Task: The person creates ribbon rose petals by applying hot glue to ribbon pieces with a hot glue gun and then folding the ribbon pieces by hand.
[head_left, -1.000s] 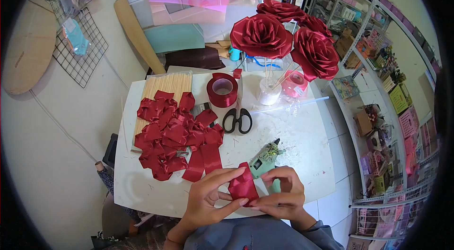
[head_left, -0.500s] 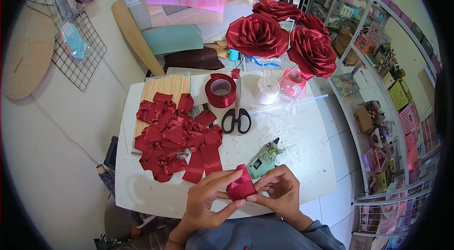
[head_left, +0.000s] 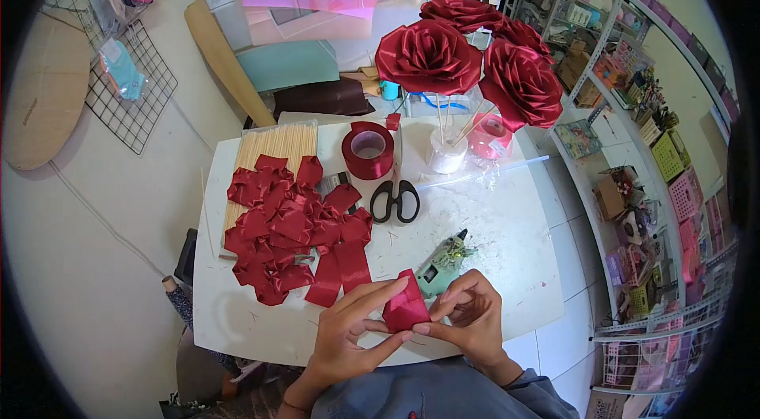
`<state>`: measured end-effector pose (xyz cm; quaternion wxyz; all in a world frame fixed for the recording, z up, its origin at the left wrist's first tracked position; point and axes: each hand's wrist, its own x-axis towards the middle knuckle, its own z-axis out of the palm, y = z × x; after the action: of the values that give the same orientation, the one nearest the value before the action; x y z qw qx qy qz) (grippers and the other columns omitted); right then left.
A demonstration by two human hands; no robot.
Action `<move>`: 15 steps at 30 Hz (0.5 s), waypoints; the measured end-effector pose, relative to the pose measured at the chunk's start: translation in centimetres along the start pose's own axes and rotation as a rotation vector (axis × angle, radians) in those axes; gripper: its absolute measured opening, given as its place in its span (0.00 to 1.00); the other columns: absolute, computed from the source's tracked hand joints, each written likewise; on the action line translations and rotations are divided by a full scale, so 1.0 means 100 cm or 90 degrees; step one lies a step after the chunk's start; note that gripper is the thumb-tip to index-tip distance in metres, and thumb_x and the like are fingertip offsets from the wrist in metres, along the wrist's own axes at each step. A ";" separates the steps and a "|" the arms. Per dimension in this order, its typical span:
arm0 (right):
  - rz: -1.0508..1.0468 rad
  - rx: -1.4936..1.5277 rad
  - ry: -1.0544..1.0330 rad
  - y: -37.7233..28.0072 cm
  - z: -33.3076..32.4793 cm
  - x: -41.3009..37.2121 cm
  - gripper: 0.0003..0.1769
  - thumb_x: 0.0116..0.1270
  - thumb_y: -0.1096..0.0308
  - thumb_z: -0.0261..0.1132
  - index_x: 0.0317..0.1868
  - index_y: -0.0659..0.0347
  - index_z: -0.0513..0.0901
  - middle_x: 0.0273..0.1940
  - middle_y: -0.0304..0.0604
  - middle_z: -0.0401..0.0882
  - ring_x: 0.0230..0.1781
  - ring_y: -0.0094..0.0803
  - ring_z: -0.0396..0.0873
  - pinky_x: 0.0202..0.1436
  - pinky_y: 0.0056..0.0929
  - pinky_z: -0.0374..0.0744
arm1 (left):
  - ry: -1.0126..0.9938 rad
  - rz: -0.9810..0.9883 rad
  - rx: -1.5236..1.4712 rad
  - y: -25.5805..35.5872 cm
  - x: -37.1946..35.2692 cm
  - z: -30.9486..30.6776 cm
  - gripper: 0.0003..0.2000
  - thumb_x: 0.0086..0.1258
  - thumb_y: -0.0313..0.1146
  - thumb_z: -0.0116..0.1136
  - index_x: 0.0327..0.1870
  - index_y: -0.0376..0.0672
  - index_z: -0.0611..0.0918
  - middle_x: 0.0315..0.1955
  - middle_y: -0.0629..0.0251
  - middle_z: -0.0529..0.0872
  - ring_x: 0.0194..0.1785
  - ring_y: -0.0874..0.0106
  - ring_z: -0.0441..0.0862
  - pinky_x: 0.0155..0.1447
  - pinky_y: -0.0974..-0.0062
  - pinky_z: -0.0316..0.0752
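At the near edge of the desk [head_left: 507, 213], six o'clock, my left hand [head_left: 348, 332] and right hand [head_left: 469, 325] pinch a folded red ribbon piece [head_left: 405, 311] between them. From it, the glue gun [head_left: 440, 264] lies toward one o'clock and the ribbon pile [head_left: 285, 225] toward ten.

White worktop [head_left: 507, 260], bearing: glue gun [head_left: 440, 267] just beyond the fingers [head_left: 380, 292]; heap of folded red ribbon pieces [head_left: 285, 225] beyond and left of them; scissors [head_left: 396, 201] farther out; red ribbon spool [head_left: 368, 150], skewer pack [head_left: 273, 142], white stem holder [head_left: 447, 154] and pink spool [head_left: 491, 136] farthest off, along the back edge
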<state>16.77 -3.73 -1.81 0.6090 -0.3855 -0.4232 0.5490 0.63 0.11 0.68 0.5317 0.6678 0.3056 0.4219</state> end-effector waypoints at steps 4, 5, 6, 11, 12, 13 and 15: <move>0.110 0.048 -0.059 -0.012 -0.002 0.004 0.27 0.43 0.85 0.68 0.44 0.63 0.66 0.29 0.41 0.76 0.35 0.25 0.75 0.42 0.24 0.73 | -0.013 -0.036 -0.064 0.002 0.000 -0.001 0.28 0.47 0.17 0.61 0.54 0.37 0.69 0.49 0.57 0.70 0.49 0.73 0.72 0.44 0.79 0.79; 0.110 0.048 -0.060 -0.014 -0.004 0.005 0.27 0.43 0.85 0.68 0.44 0.63 0.66 0.29 0.41 0.76 0.35 0.25 0.75 0.42 0.24 0.73 | -0.013 -0.036 -0.063 0.002 0.000 -0.002 0.28 0.47 0.17 0.61 0.54 0.37 0.69 0.49 0.57 0.70 0.49 0.73 0.72 0.44 0.79 0.79; 0.090 0.078 -0.081 -0.016 -0.006 0.007 0.30 0.42 0.84 0.68 0.47 0.63 0.66 0.30 0.41 0.75 0.37 0.26 0.75 0.43 0.25 0.73 | 0.016 -0.032 -0.055 0.002 0.000 -0.003 0.28 0.47 0.17 0.61 0.54 0.36 0.69 0.48 0.56 0.70 0.49 0.73 0.72 0.44 0.78 0.79; 0.082 0.007 -0.070 -0.020 -0.007 0.008 0.35 0.43 0.83 0.68 0.53 0.62 0.63 0.35 0.44 0.76 0.41 0.28 0.74 0.44 0.25 0.73 | 0.031 -0.030 -0.054 0.000 -0.001 -0.004 0.28 0.47 0.16 0.61 0.53 0.35 0.69 0.48 0.56 0.69 0.48 0.72 0.72 0.44 0.78 0.78; 0.081 0.007 -0.069 -0.019 -0.005 0.008 0.35 0.43 0.83 0.68 0.53 0.62 0.63 0.35 0.44 0.76 0.41 0.28 0.74 0.44 0.25 0.73 | 0.030 -0.030 -0.054 0.001 0.000 -0.004 0.28 0.47 0.16 0.61 0.53 0.35 0.69 0.48 0.56 0.69 0.48 0.72 0.72 0.44 0.78 0.78; 0.100 0.007 -0.077 -0.019 -0.003 0.008 0.34 0.43 0.83 0.67 0.53 0.62 0.64 0.34 0.43 0.77 0.39 0.27 0.75 0.44 0.24 0.73 | 0.011 -0.042 -0.043 0.003 0.000 -0.003 0.28 0.47 0.16 0.61 0.53 0.37 0.69 0.48 0.57 0.70 0.48 0.73 0.72 0.43 0.78 0.78; 0.118 0.008 -0.085 -0.018 0.000 0.008 0.33 0.44 0.84 0.67 0.52 0.62 0.64 0.32 0.42 0.77 0.37 0.25 0.76 0.43 0.23 0.73 | -0.008 -0.055 -0.033 0.004 0.001 -0.003 0.28 0.47 0.17 0.60 0.54 0.38 0.70 0.49 0.57 0.70 0.48 0.73 0.73 0.43 0.79 0.78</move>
<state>17.43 -3.13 -0.05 0.5281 -0.3818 -0.4220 0.6303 0.38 0.24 1.09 0.5683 0.6427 0.3198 0.4021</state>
